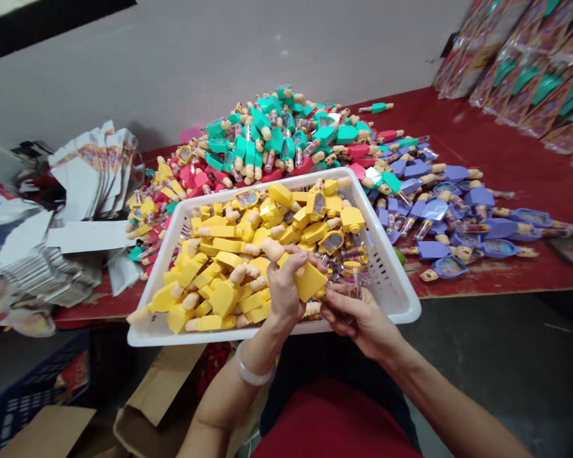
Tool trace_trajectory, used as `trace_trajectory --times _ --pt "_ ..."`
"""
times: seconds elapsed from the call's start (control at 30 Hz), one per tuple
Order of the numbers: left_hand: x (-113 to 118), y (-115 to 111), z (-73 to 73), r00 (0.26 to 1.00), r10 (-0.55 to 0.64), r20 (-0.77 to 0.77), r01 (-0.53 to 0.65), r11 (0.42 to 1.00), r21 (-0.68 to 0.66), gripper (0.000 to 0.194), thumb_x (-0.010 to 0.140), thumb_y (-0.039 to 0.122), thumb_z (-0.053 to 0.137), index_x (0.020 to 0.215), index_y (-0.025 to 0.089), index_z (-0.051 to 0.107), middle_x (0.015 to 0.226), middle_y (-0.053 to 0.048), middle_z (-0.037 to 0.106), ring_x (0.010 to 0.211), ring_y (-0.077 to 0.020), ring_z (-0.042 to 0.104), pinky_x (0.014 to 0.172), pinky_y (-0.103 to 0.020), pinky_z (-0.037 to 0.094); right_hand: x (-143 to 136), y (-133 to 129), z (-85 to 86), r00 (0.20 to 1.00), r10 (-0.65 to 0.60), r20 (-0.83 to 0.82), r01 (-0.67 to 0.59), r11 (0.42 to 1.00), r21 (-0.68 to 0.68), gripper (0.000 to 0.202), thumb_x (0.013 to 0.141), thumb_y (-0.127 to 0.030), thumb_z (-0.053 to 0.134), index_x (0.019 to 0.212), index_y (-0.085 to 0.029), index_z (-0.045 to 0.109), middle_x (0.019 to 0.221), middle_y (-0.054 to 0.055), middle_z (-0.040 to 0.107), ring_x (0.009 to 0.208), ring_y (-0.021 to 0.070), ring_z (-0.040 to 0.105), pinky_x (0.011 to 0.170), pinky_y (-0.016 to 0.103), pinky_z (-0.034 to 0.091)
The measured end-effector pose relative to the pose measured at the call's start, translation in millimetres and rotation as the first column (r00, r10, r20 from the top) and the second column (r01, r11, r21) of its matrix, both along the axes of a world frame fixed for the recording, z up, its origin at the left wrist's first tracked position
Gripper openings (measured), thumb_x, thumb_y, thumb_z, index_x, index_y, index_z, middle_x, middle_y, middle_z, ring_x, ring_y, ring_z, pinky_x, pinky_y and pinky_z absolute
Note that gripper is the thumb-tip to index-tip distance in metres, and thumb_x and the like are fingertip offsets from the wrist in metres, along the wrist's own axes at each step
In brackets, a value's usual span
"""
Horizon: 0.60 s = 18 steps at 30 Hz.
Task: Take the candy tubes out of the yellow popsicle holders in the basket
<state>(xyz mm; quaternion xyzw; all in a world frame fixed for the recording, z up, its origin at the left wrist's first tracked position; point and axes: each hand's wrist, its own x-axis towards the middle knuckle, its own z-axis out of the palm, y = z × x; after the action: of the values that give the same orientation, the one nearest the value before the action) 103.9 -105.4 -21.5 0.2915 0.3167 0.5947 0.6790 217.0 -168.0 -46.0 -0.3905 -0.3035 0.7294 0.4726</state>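
My left hand [286, 289] is wrapped around a yellow plastic toy [311, 281] with a beige figure-shaped knob at one end. At the toy's narrow end, my right hand [363, 318] has its fingers closed on what looks like a clear tube, mostly hidden by the fingers. Both hands are over the front of a white plastic basket [395, 280]. It is filled with yellow toy pieces [224, 296] of the same kind. Clear tubes with yellow caps [352, 267] lie in its right part.
Behind the basket are heaped green toys [267, 137], with purple toys [434, 216] to the right on the red table [463, 127]. White printed cards [88, 168] are stacked at left. Bagged toys [530, 83] stand back right. Below are a cardboard box [165, 388] and blue crate [33, 388].
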Motion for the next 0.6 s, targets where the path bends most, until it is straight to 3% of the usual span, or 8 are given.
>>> trace_trajectory --times 0.1,0.2,0.27,0.3,0.37,0.43,0.53,0.6 --pt "-3 7 4.3 0.999 0.04 -0.018 -0.04 0.999 -0.026 0.02 0.073 0.025 0.071 0.076 0.016 0.053 0.067 0.001 0.06 0.063 -0.0142 0.064 0.064 -0.025 0.052 2 2 -2.3 0.921 -0.173 0.349 0.071 0.955 0.287 0.03 0.087 -0.044 0.062 0.096 -0.016 0.068 0.071 0.004 0.065 0.047 0.0103 0.047 0.041 0.022 0.036" --pt "-4 13 8.7 0.991 0.132 -0.012 -0.133 0.99 -0.051 0.021 0.072 0.026 0.072 0.079 0.015 0.055 0.07 0.001 0.061 0.065 -0.0133 0.064 0.066 -0.024 0.052 0 3 -4.7 0.594 -0.545 0.591 0.031 0.75 0.66 0.034 0.084 -0.036 0.063 0.112 -0.016 0.068 0.094 0.013 0.071 0.079 0.0238 0.065 0.07 0.035 0.054" --pt "-5 14 13.1 0.989 0.149 0.01 -0.149 0.988 -0.032 0.02 0.072 0.024 0.072 0.078 0.016 0.055 0.069 0.002 0.06 0.064 -0.0126 0.063 0.067 -0.025 0.052 -4 2 -5.2 0.538 -0.622 0.569 0.009 0.679 0.734 0.034 0.084 -0.034 0.062 0.113 -0.015 0.067 0.097 0.014 0.071 0.086 0.0262 0.066 0.077 0.038 0.054" --pt "-5 14 15.9 0.991 0.131 0.028 -0.131 0.991 -0.006 0.019 0.073 0.024 0.071 0.077 0.016 0.054 0.068 0.002 0.059 0.063 -0.0123 0.062 0.067 -0.025 0.052 -7 2 -5.1 0.602 -0.59 0.538 0.062 0.706 0.705 0.033 0.085 -0.035 0.062 0.111 -0.016 0.067 0.093 0.012 0.071 0.081 0.024 0.066 0.073 0.036 0.054" --pt "-8 12 21.8 0.997 0.043 0.058 -0.047 0.997 0.069 0.018 0.074 0.024 0.069 0.074 0.018 0.051 0.066 0.003 0.058 0.061 -0.0116 0.061 0.067 -0.026 0.052 -13 1 -5.0 0.835 -0.389 0.388 0.175 0.858 0.483 0.03 0.086 -0.04 0.063 0.105 -0.018 0.066 0.077 0.005 0.065 0.061 0.0158 0.06 0.055 0.027 0.05" --pt "-14 11 27.0 0.994 -0.104 0.04 0.098 0.987 0.125 0.019 0.072 0.025 0.069 0.072 0.018 0.051 0.065 0.003 0.056 0.058 -0.0115 0.059 0.066 -0.027 0.052 -18 1 -5.9 0.992 -0.093 0.081 0.078 0.982 0.17 0.035 0.085 -0.051 0.062 0.094 -0.017 0.065 0.059 -0.003 0.05 0.041 0.0075 0.038 0.04 0.02 0.034" --pt "-22 14 30.1 0.958 -0.284 -0.028 0.285 0.951 0.123 0.022 0.067 0.028 0.071 0.072 0.018 0.053 0.062 0.002 0.055 0.055 -0.012 0.057 0.064 -0.029 0.052 -19 2 -8.5 0.944 0.209 -0.254 -0.208 0.978 0.032 0.048 0.084 -0.064 0.056 0.088 -0.017 0.064 0.053 -0.009 0.035 0.036 0.0035 0.017 0.036 0.02 0.023" --pt "-25 17 29.1 0.964 -0.261 -0.041 0.264 0.959 0.098 0.022 0.067 0.028 0.071 0.072 0.018 0.053 0.063 0.002 0.055 0.056 -0.0125 0.058 0.064 -0.029 0.053 -16 4 -9.0 0.964 0.216 -0.156 -0.207 0.976 0.068 0.047 0.085 -0.063 0.055 0.09 -0.017 0.064 0.056 -0.006 0.045 0.036 0.005 0.026 0.037 0.021 0.026"
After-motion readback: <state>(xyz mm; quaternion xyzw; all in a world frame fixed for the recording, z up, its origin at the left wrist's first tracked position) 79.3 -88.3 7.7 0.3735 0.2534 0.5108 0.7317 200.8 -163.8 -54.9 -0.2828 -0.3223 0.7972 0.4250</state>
